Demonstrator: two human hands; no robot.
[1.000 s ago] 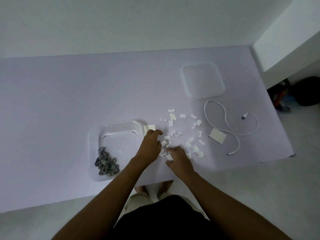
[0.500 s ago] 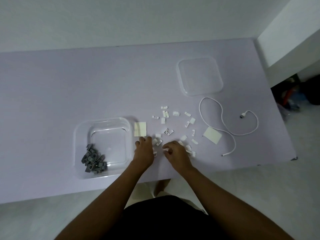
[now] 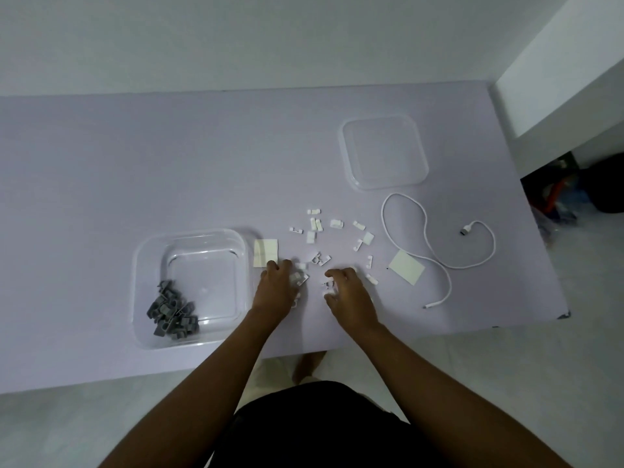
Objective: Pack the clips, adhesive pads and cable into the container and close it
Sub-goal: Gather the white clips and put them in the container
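A clear square container (image 3: 148, 265) sits at the left of the lilac table and holds a heap of grey clips (image 3: 172, 312) in its near-left corner. Several white clips (image 3: 315, 226) lie scattered to its right. My left hand (image 3: 277, 287) rests curled over white clips beside the container, with some under its fingers. My right hand (image 3: 347, 292) is curled over other white clips just to the right. One adhesive pad (image 3: 265, 253) lies at the container's right edge, another adhesive pad (image 3: 406, 267) near the white cable (image 3: 422, 231). The clear lid (image 3: 383, 152) lies farther back.
The table (image 3: 101, 163) ends at a near edge just below the container and my hands. A white wall ledge (image 3: 557, 79) rises at the right, with dark clutter (image 3: 574, 190) on the floor beneath it.
The camera view has shifted, so everything appears lower and to the left. Both hands have drawn slightly apart while gathering white clips; the pad beside the container is now uncovered.
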